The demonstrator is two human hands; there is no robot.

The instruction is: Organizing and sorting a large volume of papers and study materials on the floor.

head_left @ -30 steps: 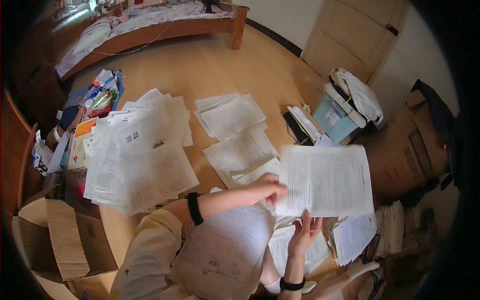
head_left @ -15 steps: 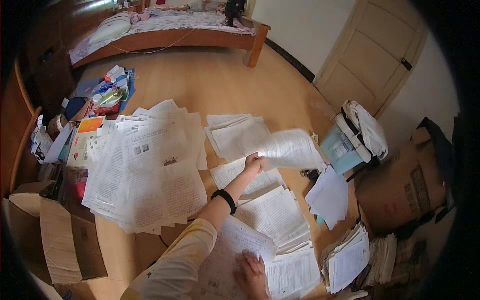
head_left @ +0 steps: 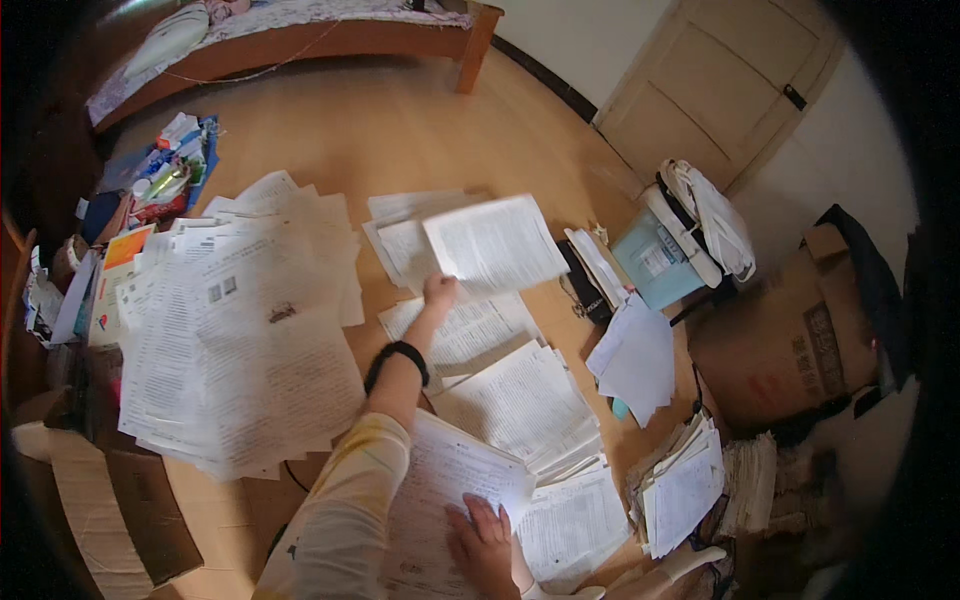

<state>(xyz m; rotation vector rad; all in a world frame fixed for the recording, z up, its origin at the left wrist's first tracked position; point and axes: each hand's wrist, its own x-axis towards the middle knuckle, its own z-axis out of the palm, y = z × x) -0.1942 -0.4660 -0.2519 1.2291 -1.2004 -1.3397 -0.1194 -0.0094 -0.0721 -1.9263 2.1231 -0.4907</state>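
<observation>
My left hand (head_left: 440,291), with a black band on the wrist, is closed on the lower left corner of a printed sheet (head_left: 500,240). The sheet is raised over a far stack of papers (head_left: 392,232). My right hand (head_left: 484,548) lies with its fingers spread on a large printed paper (head_left: 450,470) close to me. Between the two hands, overlapping paper stacks (head_left: 520,400) run toward me, with another printed stack (head_left: 575,525) to the right of my right hand. A broad, fanned pile of large printed sheets (head_left: 250,350) covers the floor on the left.
An open cardboard box (head_left: 105,510) stands lower left, with assorted items (head_left: 165,175) beyond. At right are loose white papers (head_left: 635,360), a light blue bin (head_left: 660,260), a big cardboard carton (head_left: 780,340) and upright paper bundles (head_left: 690,490). A bed (head_left: 300,50) stands far back.
My left hand has swung the held sheet over the far stack, and the sheet now hangs flatter. My right hand stays on the near paper. The whole view has shifted slightly.
</observation>
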